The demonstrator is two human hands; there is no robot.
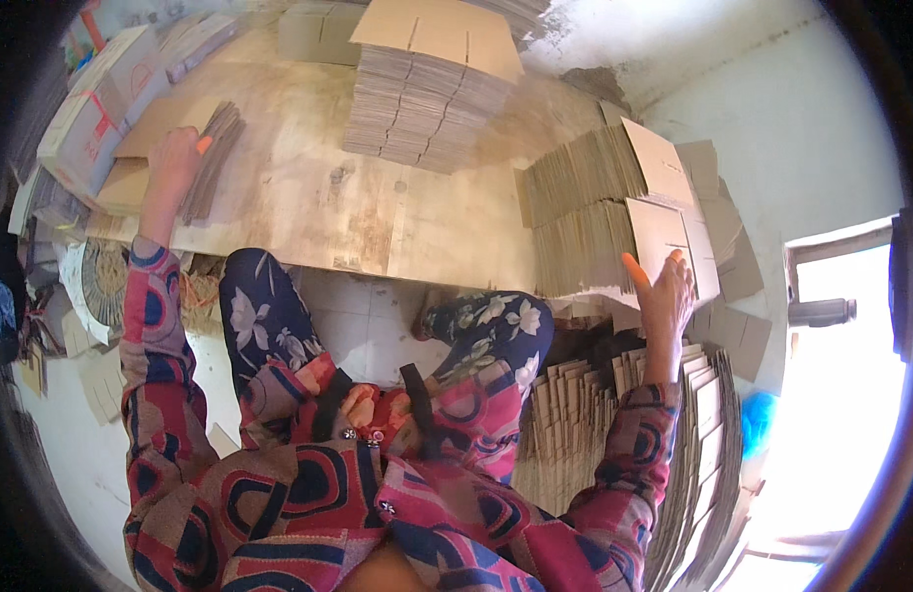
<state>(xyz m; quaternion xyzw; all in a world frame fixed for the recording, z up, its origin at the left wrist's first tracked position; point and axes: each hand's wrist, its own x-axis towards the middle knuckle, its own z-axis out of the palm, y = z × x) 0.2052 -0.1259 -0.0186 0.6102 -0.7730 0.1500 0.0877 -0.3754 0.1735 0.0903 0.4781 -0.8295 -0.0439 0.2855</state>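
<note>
The right hand (667, 296) is spread at the stack (585, 247) right of centre, where even pressure should keep it square; the left hand (176, 163) curls by upper-left sheets (218, 143), pinch unclear.

Cardboard stacks (422, 104) on the table (299, 202): left, right, far middle.

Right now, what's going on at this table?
A person sits at a wooden table, working among cardboard pieces. The left hand is at a small bundle of cardboard sheets on the left; how firm its grip is can't be told. The right hand, thumb spread, is at the near end of the cardboard row on the right; contact is unclear. Both wear orange finger covers. A tall cardboard stack stands toward the far side.
</note>
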